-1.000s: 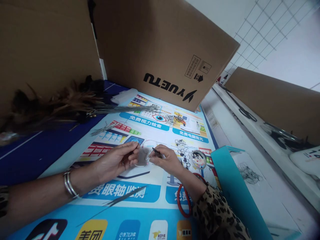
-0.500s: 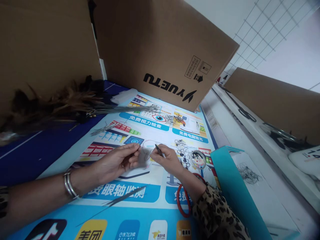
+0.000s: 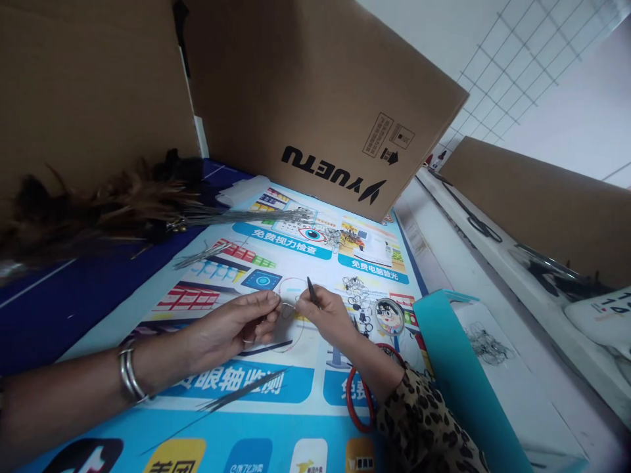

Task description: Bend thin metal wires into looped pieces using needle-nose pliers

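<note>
My left hand (image 3: 235,323) pinches a thin wire loop (image 3: 290,314) between thumb and forefinger above a printed poster (image 3: 276,387). My right hand (image 3: 329,316) is closed on a small dark tool (image 3: 312,292) whose tip points up, and its fingertips meet the same wire loop. The two hands touch at the fingertips. A silver bangle sits on my left wrist, a red bangle (image 3: 355,402) on my right.
A bundle of wire-stemmed feathers (image 3: 118,209) lies at the left, loose wires (image 3: 246,390) near my forearm. A pile of small wire pieces (image 3: 357,292) and a round badge (image 3: 388,316) lie to the right. A teal tray (image 3: 463,381) stands at the right, cardboard boxes (image 3: 320,98) behind.
Both hands have lifted slightly and drawn together at the fingertips. The dark tool in my right hand has swung from lying flat to pointing up.
</note>
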`<state>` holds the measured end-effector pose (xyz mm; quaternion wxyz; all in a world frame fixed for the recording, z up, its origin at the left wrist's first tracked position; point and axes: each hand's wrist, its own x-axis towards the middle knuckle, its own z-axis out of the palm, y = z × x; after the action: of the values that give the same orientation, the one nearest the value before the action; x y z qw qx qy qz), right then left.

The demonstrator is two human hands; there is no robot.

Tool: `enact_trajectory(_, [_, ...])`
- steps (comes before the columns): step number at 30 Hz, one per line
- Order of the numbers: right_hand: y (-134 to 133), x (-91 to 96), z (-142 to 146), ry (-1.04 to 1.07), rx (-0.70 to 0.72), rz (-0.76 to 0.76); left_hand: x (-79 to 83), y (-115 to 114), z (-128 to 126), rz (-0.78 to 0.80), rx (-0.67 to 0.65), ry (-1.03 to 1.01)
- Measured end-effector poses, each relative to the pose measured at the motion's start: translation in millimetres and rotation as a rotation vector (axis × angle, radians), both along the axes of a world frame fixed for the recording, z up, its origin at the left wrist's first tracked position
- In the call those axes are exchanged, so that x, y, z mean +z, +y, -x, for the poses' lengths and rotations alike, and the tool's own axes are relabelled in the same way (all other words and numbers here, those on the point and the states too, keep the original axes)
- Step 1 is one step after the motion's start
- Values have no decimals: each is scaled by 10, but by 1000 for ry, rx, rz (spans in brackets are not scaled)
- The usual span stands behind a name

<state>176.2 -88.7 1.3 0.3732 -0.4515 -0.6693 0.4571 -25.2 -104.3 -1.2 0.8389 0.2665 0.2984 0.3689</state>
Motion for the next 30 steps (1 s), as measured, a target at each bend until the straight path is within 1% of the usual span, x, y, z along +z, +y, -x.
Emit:
enact_trajectory(5, [-45,48,-27,-76,38,-74,-87,23,37,-28,43,13])
enact_trajectory(9, [-70,27,-12,-111,12,-47,-138,47,61,-118,8,2])
enact_trajectory(15, [-90,18,14,-133,-12,-18,-124,92,82,-222,-13,108])
enact_trajectory(20, [-112,43,23,-143,35,-5,-100,107,81,-365,-29,275])
enact_trajectory(24, [-116,32,26,-172,40,3,-70,113,85,-456,-22,408])
enact_trajectory(27, [-113,19,30,-150,37,22,-54,124,88,-507,1,446])
enact_trajectory(30, [-111,17,36,-147,20,34,-43,137,88,-520,-12,468])
